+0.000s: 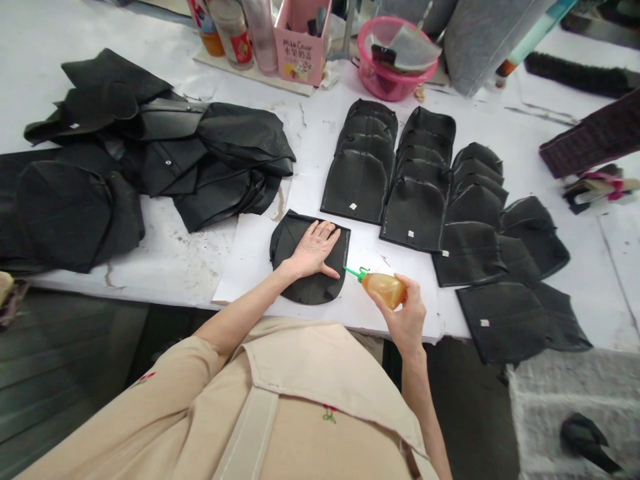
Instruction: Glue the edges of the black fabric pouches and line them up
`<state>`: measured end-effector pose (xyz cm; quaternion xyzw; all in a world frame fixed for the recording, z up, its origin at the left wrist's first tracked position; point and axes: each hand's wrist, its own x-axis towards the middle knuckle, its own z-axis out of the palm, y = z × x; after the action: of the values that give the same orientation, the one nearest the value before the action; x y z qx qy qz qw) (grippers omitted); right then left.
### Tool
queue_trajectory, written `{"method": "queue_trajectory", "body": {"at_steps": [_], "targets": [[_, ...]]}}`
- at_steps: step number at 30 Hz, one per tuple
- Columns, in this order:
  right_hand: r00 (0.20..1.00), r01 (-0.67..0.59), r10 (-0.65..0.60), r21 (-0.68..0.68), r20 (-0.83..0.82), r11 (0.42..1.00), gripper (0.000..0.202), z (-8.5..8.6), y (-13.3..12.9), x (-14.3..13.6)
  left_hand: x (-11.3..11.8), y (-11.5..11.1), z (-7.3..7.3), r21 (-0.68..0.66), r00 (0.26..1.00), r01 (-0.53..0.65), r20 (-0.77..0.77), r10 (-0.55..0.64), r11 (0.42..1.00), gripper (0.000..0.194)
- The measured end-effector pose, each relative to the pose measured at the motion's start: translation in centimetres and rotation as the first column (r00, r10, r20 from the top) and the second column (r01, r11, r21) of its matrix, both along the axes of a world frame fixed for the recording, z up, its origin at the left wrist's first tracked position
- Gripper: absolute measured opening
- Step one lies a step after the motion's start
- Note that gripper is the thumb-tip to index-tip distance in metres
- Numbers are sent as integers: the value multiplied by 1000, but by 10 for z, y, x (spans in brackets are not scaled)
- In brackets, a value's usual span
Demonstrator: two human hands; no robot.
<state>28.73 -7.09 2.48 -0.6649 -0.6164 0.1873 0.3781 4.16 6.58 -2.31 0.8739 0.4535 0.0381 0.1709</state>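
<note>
The left hand (pixel 315 251) lies flat on a black fabric piece (pixel 313 288), its fingers slightly apart and pressing from above rather than gripping. That piece rests on a white board (pixel 246 263) at the near edge of the counter (pixel 307 163), rounded at both near and left sides with a straight edge to the right. The right hand (pixel 409 317) is clamped around a bottle (pixel 387 289) of amber liquid, tipped over so that its green nozzle (pixel 357 274) points left, its tip at the straight edge. To the right, similar black pieces (pixel 357 183) overlap in rows, some with small white tags. A heap of black fabric (pixel 240 137) covers the left. Behind stand a pink box (pixel 301 60) and a pink basin (pixel 387 85).
</note>
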Motion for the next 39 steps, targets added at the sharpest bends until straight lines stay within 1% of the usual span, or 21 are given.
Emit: {"method": "queue_trajectory", "body": {"at_steps": [3,5,8,11,13,15,18,20,26,33,39], "targets": [[1000,-7,7,-3,17,1000,55,4,-6,-1,-1,-2,3,20,1000,4,-5,-3,1000,116],[1000,-13,13,3,22,1000,55,5,-8,-1,-3,-9,10,37,1000,-4,-20,5,999,105],[1000,-19,19,14,19,1000,54,5,-11,-1,-7,-27,23,43,1000,8,-19,-7,999,91],[1000,-5,5,-7,16,1000,55,4,-13,-1,-12,-46,29,-20,997,73,-20,-73,997,95],[1000,8,-7,-21,20,1000,55,5,-16,0,-13,-56,26,-35,996,82,-33,-83,996,100],[1000,12,-12,-29,21,999,56,5,-19,1,-13,-60,21,-22,997,69,-37,-70,997,102],[1000,11,-10,-38,10,999,56,5,-24,2,-12,-62,15,-17,998,62,-29,-63,998,105],[1000,8,-8,-37,4,999,56,4,-27,3,-12,-62,13,-20,997,63,-33,-64,998,107],[1000,4,-5,-36,-12,999,56,3,-33,1,-12,-63,12,-17,997,56,-47,-57,998,109],[1000,15,-15,-26,-16,1000,54,3,-39,-1,-13,-64,11,-21,998,60,-22,-60,998,106],[999,29,-32,-75,-41,997,56,4,-49,-3,-14,-64,12,-11,997,67,-30,-67,998,106]]}}
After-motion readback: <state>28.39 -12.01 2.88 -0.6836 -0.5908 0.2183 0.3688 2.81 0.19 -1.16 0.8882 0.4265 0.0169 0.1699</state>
